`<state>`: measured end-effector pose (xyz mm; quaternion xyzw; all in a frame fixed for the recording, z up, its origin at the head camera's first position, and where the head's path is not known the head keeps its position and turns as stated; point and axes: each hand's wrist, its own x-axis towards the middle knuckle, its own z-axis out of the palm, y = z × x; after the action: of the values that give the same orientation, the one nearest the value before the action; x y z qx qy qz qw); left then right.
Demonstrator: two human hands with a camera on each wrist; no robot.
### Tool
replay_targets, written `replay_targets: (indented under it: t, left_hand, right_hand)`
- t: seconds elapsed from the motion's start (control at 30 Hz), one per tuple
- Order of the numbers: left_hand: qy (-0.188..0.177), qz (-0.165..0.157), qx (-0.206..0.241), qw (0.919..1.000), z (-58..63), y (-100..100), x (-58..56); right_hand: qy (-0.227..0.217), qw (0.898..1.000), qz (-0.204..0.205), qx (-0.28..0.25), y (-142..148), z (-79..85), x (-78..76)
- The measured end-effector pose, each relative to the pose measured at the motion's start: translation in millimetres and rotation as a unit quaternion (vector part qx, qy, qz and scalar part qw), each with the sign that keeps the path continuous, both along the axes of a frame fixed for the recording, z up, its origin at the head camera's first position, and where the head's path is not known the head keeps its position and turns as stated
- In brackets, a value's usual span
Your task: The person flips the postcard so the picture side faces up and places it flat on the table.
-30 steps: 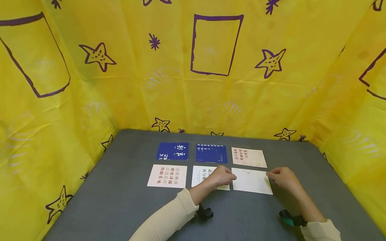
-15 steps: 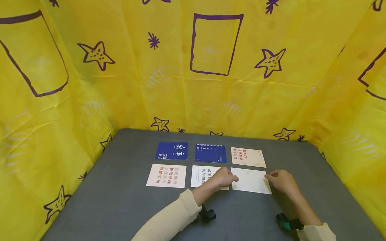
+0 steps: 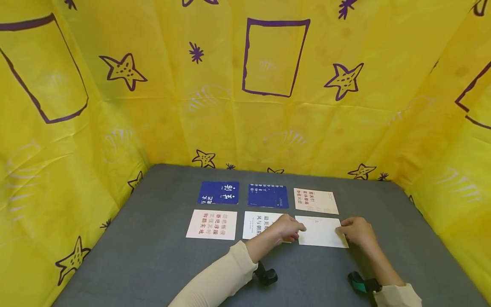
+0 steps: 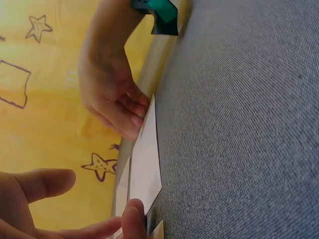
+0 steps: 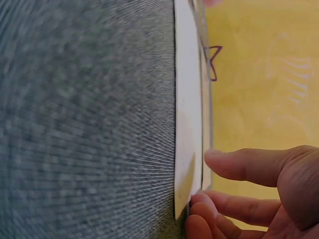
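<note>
A nearly blank white card [image 3: 324,232] lies on the grey table at the near right of two rows of cards. My left hand [image 3: 284,228] reaches over the white card with dark characters [image 3: 254,224], hiding part of it, and its fingertips touch the blank card's left edge. In the left wrist view, its thumb [image 4: 52,183] stands apart from the fingers. My right hand [image 3: 358,232] is at the blank card's right edge; in the right wrist view the fingers [image 5: 202,204] touch the card's end while the thumb [image 5: 239,162] is held away from them.
Behind lie two blue cards [image 3: 218,192] [image 3: 267,196] and a cream card with red characters [image 3: 314,200]. A pinkish card [image 3: 212,224] is at the near left. Yellow patterned cloth [image 3: 215,119] walls the grey table [image 3: 145,256] at the back and sides.
The blank card has slid slightly right, widening the gap to its left neighbour. My left hand has shifted a little right with it, and the right thumb has lifted from the card.
</note>
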<state>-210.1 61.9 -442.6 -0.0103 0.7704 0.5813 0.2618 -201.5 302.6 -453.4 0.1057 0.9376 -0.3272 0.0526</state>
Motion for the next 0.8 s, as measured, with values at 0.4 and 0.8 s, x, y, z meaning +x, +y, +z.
replay_targets:
  t: [0.4,0.8]
  left_hand:
    - [-0.059,0.022,0.038,0.9973,-4.2,-1.0,-1.6]
    - [-0.062,0.014,0.047,0.9969,-1.8,0.4,0.3]
  right_hand:
    - [0.012,0.999,0.001,0.05,-2.5,-3.2,-1.8]
    - [0.011,0.998,0.002,0.058,-3.4,-1.9,-4.1]
